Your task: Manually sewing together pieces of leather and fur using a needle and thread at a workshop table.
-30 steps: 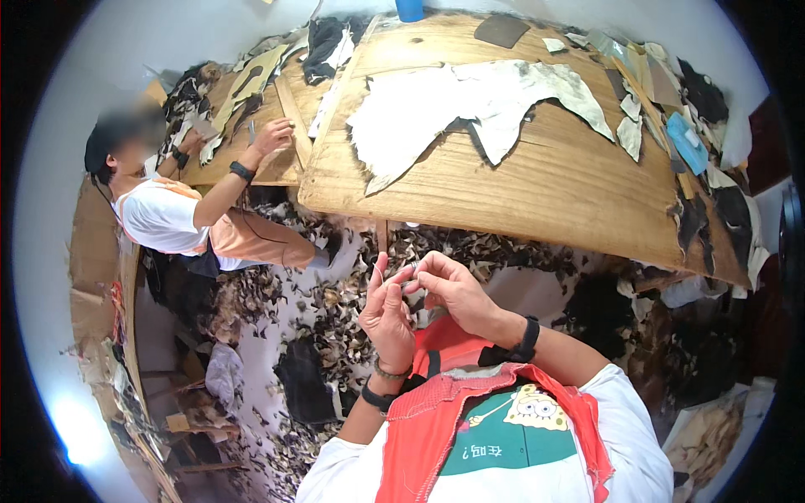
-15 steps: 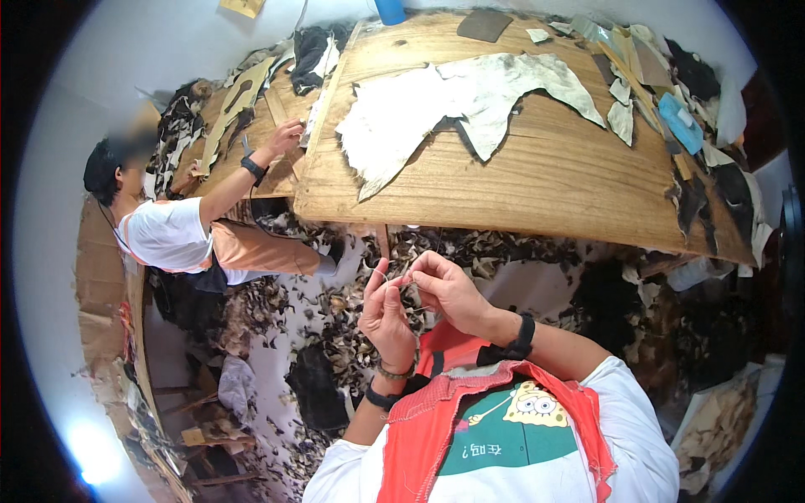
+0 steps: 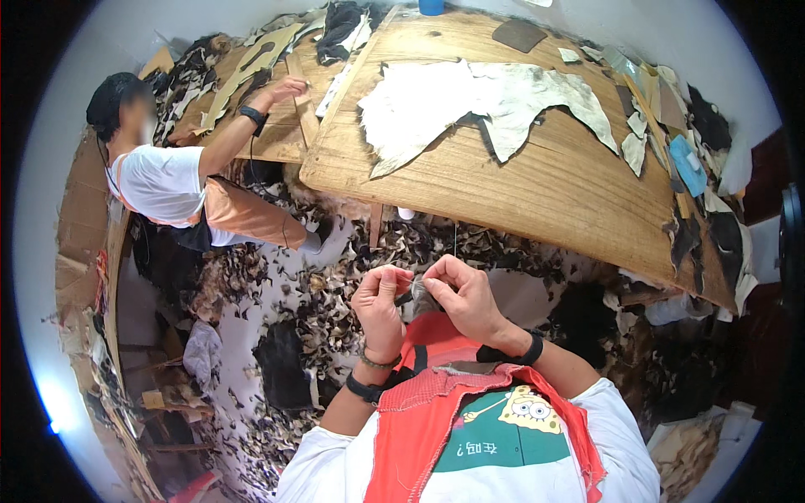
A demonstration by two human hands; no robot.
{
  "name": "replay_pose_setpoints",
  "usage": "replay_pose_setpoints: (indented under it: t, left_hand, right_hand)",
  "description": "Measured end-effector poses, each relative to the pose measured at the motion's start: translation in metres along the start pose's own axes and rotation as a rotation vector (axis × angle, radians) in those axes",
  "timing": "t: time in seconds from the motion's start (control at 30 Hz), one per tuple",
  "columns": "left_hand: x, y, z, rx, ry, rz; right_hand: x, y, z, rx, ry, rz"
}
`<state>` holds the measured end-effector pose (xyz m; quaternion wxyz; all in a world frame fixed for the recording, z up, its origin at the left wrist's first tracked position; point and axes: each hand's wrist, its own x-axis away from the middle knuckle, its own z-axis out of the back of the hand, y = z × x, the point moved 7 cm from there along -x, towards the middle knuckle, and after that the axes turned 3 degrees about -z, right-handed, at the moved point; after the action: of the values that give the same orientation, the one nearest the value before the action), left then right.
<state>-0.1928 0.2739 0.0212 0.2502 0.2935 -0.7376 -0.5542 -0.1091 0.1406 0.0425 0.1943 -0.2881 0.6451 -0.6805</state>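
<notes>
Both my hands are raised in front of my chest, just short of the table's near edge, with their fingertips almost meeting. My left hand [image 3: 381, 312] is closed in a pinch, and a fine pale thread shows faintly at its fingertips. Thumb and forefinger of my right hand [image 3: 470, 303] are pinched together on the same fine thread. A thin strand of thread [image 3: 455, 241] also shows upright between the right hand and the table edge. Whether a needle is there is too small to tell. Beyond my hands, a large white hide [image 3: 419, 109] lies flat on the wooden table [image 3: 537, 184].
At the left a co-worker [image 3: 163, 180] reaches over a second board with a tan pattern piece [image 3: 251, 63]. Fur scraps [image 3: 327, 310] litter the floor. Offcuts and a light-blue packet [image 3: 688, 165] line the table's right side. A blue container [image 3: 431, 7] stands at the back.
My hands have drawn slightly apart and lower, and the left forefinger, raised before with thread around it, is now folded into a pinch. The co-worker's arm has lifted; my view has shifted.
</notes>
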Motion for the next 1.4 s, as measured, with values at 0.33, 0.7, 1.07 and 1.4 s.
replay_pose_setpoints:
  t: [0.33, 0.7, 1.07, 1.4]
  left_hand:
    - [0.001, -0.001, -0.002, 0.084, -0.108, 0.078]
    - [0.001, 0.002, 0.003, 0.045, -0.070, 0.092]
    - [0.007, -0.003, -0.017, -0.012, -0.103, 0.153]
    - [-0.070, -0.097, 0.098, 0.363, 0.138, 0.305]
  right_hand:
    - [0.002, -0.001, -0.009, -0.043, -0.066, 0.050]
    - [0.003, -0.004, 0.004, 0.042, -0.025, 0.009]
    - [0.013, -0.033, 0.005, 0.418, 0.159, 0.643]
    - [0.059, 0.025, 0.077, 0.219, -0.271, -0.063]
